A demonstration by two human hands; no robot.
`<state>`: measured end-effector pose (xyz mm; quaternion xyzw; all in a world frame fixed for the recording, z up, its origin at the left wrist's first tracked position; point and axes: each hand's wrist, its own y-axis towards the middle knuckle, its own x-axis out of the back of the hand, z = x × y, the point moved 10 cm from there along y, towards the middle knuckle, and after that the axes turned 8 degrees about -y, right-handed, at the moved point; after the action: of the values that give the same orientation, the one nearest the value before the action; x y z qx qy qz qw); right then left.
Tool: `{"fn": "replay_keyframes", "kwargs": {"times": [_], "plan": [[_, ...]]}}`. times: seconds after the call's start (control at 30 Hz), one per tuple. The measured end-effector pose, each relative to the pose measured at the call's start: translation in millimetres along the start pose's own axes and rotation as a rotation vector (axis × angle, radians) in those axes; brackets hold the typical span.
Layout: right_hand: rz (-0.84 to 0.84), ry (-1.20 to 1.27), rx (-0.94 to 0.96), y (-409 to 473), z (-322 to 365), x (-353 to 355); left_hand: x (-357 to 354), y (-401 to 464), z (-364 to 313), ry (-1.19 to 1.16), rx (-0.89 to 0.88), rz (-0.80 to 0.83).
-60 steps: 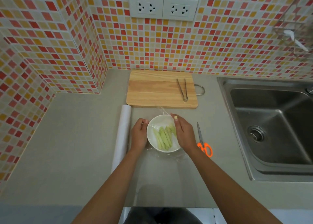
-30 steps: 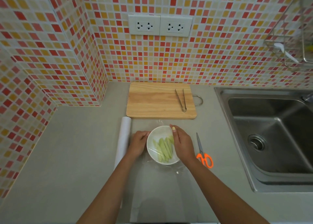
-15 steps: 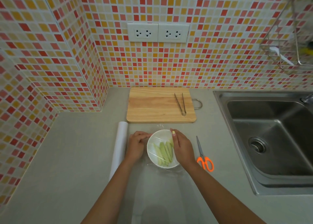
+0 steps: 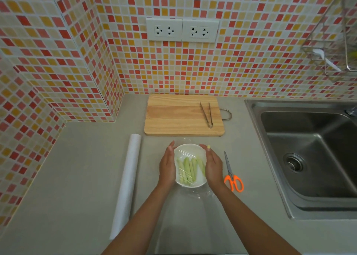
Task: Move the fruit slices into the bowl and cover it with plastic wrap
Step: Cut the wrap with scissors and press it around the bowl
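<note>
I judge the job nearly finished. The fruit slices (image 4: 188, 169), pale green strips, already lie in the white bowl (image 4: 190, 183) just below the middle of the frame, and the cutting board (image 4: 173, 115) above it carries only the tongs (image 4: 206, 115). A sheet of plastic wrap (image 4: 186, 154) lies over the bowl's mouth; its creases catch the light.

My left hand (image 4: 167, 167) presses flat against the bowl's left side, fingers straight, and my right hand (image 4: 212, 167) does the same on the right side, neither curled round anything. What seems left is smoothing the film down the sides and tucking in the loose part that trails onto the table (image 4: 77, 177) below the bowl.

The film is clear, so I cannot trace its edges or tell whether it grips the rim all round; my hands hide both flanks. The roll (image 4: 127, 181) lies left of the bowl, the scissors (image 4: 231, 173) right. The lower frame edge cuts off the trailing sheet.
</note>
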<state>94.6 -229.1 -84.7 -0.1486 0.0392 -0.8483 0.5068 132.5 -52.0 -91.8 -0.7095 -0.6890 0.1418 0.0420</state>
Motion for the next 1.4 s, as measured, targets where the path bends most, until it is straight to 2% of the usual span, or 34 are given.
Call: {"fn": "replay_keyframes", "kwargs": {"times": [0.1,0.2,0.27,0.33,0.4,0.47,0.6,0.67,0.93,1.1,1.23,1.33,1.4], "plan": [[-0.004,0.008,-0.015,-2.8,1.0,0.7,-1.4,4.9,0.6,0.033,0.014,0.036],[0.007,-0.002,-0.068,-6.9,-3.0,2.6,-0.3,19.0,-7.6,0.222,-0.028,0.115],[-0.026,-0.105,-0.062,-8.3,0.7,10.1,1.3,28.8,-16.4,0.381,-0.078,0.152],[-0.099,-0.214,0.006,-5.9,13.6,24.7,7.3,33.5,-32.3,0.450,-0.170,0.114],[-0.160,-0.212,0.060,1.4,27.6,39.5,15.6,27.7,-50.7,0.389,-0.263,0.014],[-0.122,-0.172,0.076,11.6,37.2,38.5,19.0,15.4,-55.4,0.311,-0.283,-0.071],[0.182,-0.097,0.032,17.0,34.0,-9.5,1.9,-4.7,-38.3,0.327,-0.254,-0.067],[0.250,-0.094,0.002,15.1,23.8,-22.8,0.1,-6.0,-35.8,0.361,-0.266,-0.089],[0.242,-0.025,-0.100,11.3,4.9,-24.3,3.1,-8.4,-38.2,0.348,-0.288,-0.168],[0.299,-0.061,-0.144,13.4,-1.4,-18.0,2.6,-3.6,-35.8,0.331,-0.284,-0.103],[0.176,-0.031,-0.034,22.5,15.2,2.7,-6.6,4.7,-35.6,0.326,-0.267,0.023],[0.267,-0.017,-0.035,17.5,19.4,-11.4,-14.8,10.7,-33.3,0.301,-0.229,0.123],[0.267,-0.002,-0.049,14.6,14.5,-14.1,-16.9,14.7,-32.3,0.272,-0.209,0.141]]}}
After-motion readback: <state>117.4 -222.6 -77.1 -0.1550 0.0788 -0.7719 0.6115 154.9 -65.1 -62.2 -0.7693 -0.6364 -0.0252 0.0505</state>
